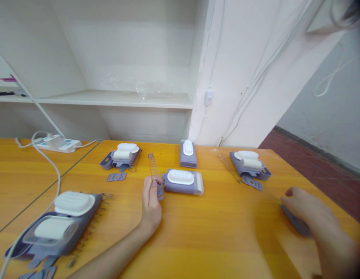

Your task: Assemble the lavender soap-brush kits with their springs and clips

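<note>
My left hand (151, 211) is closed in a pinch around the lower end of a thin wire coil strip (152, 164). A small flat grey slotted piece (160, 191) lies under or against its fingers. Just right of it lies a grey-purple plastic holder (180, 187) carrying a white oval bristled brush (180, 176), with a clear end part holding something white. At the right, my right hand (310, 211) is smeared by motion, its fingers curled over a dark grey flat piece (296, 223), which appears gripped; its exact kind is unclear.
Similar grey-purple holders with white ovals and rolls lie at the near left (78, 228), back left (122, 157) and back right (249, 164); another holder (188, 158) is at back centre. A white cable (56, 170) crosses the left side from a power strip (59, 144).
</note>
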Action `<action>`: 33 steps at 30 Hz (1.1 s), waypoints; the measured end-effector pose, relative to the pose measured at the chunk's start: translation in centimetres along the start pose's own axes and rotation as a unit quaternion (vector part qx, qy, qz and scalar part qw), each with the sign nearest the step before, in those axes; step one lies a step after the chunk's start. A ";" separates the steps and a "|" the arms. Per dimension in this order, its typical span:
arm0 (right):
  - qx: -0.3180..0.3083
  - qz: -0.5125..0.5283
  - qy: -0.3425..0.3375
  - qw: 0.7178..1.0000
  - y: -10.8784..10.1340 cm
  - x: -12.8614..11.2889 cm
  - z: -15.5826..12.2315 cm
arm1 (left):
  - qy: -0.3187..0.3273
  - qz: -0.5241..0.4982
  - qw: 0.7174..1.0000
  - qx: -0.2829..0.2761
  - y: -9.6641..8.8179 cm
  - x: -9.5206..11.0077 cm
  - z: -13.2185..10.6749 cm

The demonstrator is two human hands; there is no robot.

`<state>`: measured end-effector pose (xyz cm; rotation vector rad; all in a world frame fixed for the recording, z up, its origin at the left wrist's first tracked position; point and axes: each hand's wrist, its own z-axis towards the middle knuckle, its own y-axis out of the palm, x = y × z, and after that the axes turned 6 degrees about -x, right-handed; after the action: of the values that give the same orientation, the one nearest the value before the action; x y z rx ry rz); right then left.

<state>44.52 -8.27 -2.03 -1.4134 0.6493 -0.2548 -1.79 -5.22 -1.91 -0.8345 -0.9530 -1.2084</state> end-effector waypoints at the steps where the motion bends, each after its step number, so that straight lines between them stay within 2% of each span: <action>1: -0.047 -0.023 0.011 0.999 -0.2 -0.6 -0.2 | 0.015 -0.008 1.000 -0.017 0.0 0.1 -0.1; 3: -0.120 -0.039 -0.015 0.992 -0.6 -3.2 -1.3 | 0.038 -0.023 0.998 -0.051 0.1 0.3 -0.3; 7: -0.160 -0.001 -0.141 0.977 -0.6 -11.0 -5.8 | 0.065 -0.024 0.994 -0.082 0.2 0.7 -0.6; 10: -0.154 0.086 -0.250 0.952 -0.8 -16.5 -9.4 | 0.058 -0.005 0.995 -0.079 0.2 0.9 -0.7; 12: -0.141 0.137 -0.302 0.933 -1.4 -19.0 -11.2 | 0.049 0.016 0.996 -0.073 0.1 0.9 -0.6; 14: -0.073 0.193 -0.334 0.920 -2.4 -20.6 -12.5 | 0.043 0.048 0.995 -0.075 0.1 0.9 -0.5; 17: 0.088 0.224 -0.399 0.885 -3.9 -21.9 -14.1 | 0.038 0.102 0.991 -0.076 0.1 1.0 -0.5; 18: 0.137 0.197 -0.429 0.871 -4.2 -22.3 -14.6 | 0.038 0.116 0.990 -0.075 0.1 1.0 -0.5; 20: 0.182 0.112 -0.485 0.848 -4.0 -23.0 -15.6 | 0.042 0.129 0.988 -0.078 0.2 1.1 -0.6; 22: 0.167 0.022 -0.520 0.837 -2.9 -23.5 -16.2 | 0.054 0.125 0.986 -0.098 0.2 1.1 -0.7; 24: 0.162 -0.020 -0.511 0.844 -1.3 -23.8 -16.3 | 0.072 0.115 0.982 -0.129 0.2 1.2 -0.8; 28: 0.155 -0.058 -0.457 0.874 1.4 -23.6 -15.4 | 0.093 0.113 0.971 -0.188 0.3 1.4 -1.0; 33: 0.134 -0.048 -0.473 0.869 3.0 -22.7 -14.5 | 0.123 0.145 0.945 -0.267 0.5 1.4 -1.5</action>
<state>17.54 -7.68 0.84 -1.1166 -0.2665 0.2710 -0.99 -7.00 -1.21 -1.1704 -0.2771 -1.2885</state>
